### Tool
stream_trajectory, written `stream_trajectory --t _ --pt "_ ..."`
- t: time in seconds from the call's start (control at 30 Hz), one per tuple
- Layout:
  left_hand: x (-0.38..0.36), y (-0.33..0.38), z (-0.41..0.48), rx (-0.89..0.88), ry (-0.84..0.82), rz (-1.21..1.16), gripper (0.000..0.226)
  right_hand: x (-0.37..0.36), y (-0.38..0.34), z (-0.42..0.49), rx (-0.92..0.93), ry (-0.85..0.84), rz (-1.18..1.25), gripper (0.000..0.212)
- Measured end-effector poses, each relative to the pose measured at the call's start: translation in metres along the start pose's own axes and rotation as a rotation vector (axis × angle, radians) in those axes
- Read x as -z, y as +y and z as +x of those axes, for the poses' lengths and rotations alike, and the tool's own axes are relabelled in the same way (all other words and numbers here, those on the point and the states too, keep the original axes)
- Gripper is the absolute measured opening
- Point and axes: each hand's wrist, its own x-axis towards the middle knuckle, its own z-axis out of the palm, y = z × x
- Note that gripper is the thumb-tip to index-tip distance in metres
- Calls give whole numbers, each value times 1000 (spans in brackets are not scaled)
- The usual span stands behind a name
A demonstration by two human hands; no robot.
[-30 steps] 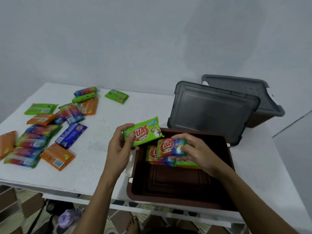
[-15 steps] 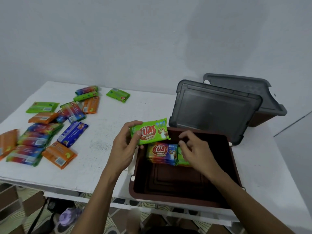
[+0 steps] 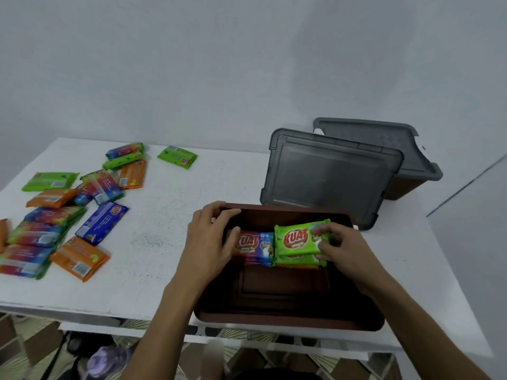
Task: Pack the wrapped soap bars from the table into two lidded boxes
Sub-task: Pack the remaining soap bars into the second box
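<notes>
Working in the open brown box (image 3: 288, 323) at the near edge of the white table (image 3: 170, 215).

Right hand (image 3: 344, 252): pinching the green soap bar (image 3: 295, 239) at its right end, thumb and fingertips curled onto the wrapper. Holding it label up, slightly tilted, on top of another green bar in the far-right part of the box.

Left hand (image 3: 210, 242): loosely bent, fingers draped over the box's far-left rim corner. Thumb touching the left end of the red-and-blue soap bar (image 3: 256, 245). No clear grasp on it.

Red-and-blue soap bar: label up in the far-left part of the box, on top of more bars, right beside the green stack. Can't tell how many underneath.

Behind the box: dark grey lid (image 3: 329, 176) tilted up on edge, leaning back against the second brown box (image 3: 403, 187). On that one, its own grey lid (image 3: 378, 138).

Left side of the table, well apart from the box: loose soap bars (image 3: 55, 215) in green, orange, blue and multicolour wrappers, several overlapping. One lone green bar (image 3: 177, 157) farther back.
</notes>
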Motion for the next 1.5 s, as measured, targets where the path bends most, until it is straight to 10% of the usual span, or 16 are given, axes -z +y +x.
stream_trajectory --t 0.4,0.7,1.07,1.5 --pt "0 -7 -11 43 28 -59 34 -28 2 11 262 126 -1072 35" --pt "46 -83 -4 248 135 -64 33 -99 -102 86 892 128 -657 31" --pt "89 -247 30 643 -113 373 61 -261 -155 261 635 -176 -820 48" --pt "87 -282 41 620 -287 366 71 -340 -177 334 447 -279 -1052 61"
